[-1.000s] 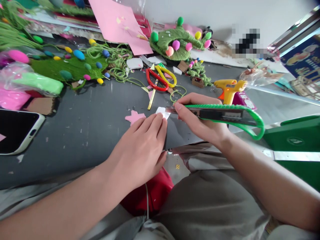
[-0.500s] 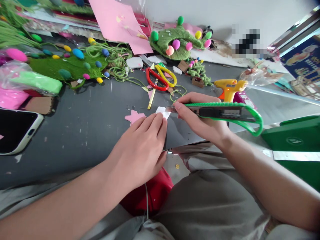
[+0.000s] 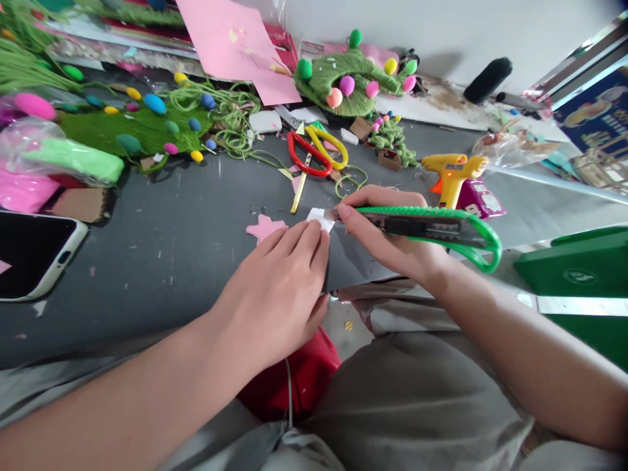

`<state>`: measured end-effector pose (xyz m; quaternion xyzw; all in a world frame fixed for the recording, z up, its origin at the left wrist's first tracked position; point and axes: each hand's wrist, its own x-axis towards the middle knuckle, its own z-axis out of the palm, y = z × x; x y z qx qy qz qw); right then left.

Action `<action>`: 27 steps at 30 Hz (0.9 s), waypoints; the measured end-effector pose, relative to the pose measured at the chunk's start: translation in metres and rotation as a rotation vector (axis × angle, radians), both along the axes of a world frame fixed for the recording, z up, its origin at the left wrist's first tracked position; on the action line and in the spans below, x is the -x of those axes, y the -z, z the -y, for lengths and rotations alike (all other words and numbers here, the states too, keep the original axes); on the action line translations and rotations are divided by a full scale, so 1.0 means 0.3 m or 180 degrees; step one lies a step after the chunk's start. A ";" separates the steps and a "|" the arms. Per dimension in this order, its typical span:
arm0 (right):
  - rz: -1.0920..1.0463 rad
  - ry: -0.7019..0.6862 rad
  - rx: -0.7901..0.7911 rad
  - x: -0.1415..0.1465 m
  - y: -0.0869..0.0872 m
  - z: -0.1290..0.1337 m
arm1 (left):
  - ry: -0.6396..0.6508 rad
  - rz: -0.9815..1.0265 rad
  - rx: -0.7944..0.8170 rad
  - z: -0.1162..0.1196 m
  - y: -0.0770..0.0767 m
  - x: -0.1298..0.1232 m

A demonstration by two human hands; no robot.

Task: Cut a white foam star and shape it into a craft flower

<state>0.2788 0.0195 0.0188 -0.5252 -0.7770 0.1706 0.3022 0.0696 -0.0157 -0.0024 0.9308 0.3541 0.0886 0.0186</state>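
Observation:
A small white piece of paper (image 3: pixel 316 214) lies on the dark grey table, partly hidden under the fingertips of my left hand (image 3: pixel 279 288). Those fingers are together and press the paper down, with the thumb low at the table edge. My right hand (image 3: pixel 392 229) grips a green utility knife (image 3: pixel 436 226), its handle slanting out to the right over the wrist. The blade tip touches or nearly touches the paper's right side; I cannot tell which. Just left of the paper, a pink paper star (image 3: pixel 265 229) is partly covered by my left hand.
Scissors with red and yellow handles (image 3: pixel 310 156) lie beyond the paper, near a yellow glue gun (image 3: pixel 451 173). A phone (image 3: pixel 39 255) rests at the left. Green yarn shapes with coloured balls (image 3: pixel 343 82) line the back. A green bin (image 3: pixel 574 271) stands at right.
The rear end of the utility knife has swung slightly left and down as my right hand shifted a little. My left hand and the white paper hold nearly the same place.

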 end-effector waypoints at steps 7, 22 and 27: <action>0.0028 -0.0213 -0.0292 -0.017 0.023 0.010 | -0.0036 -0.0058 0.0012 -0.003 -0.006 -0.003; 0.0214 -0.0326 -0.0214 -0.039 0.007 0.025 | -0.0011 -0.0134 0.0045 -0.007 -0.017 -0.005; 0.0290 -0.0335 -0.0131 -0.041 -0.011 0.035 | -0.0005 -0.0092 0.0030 -0.010 -0.013 0.001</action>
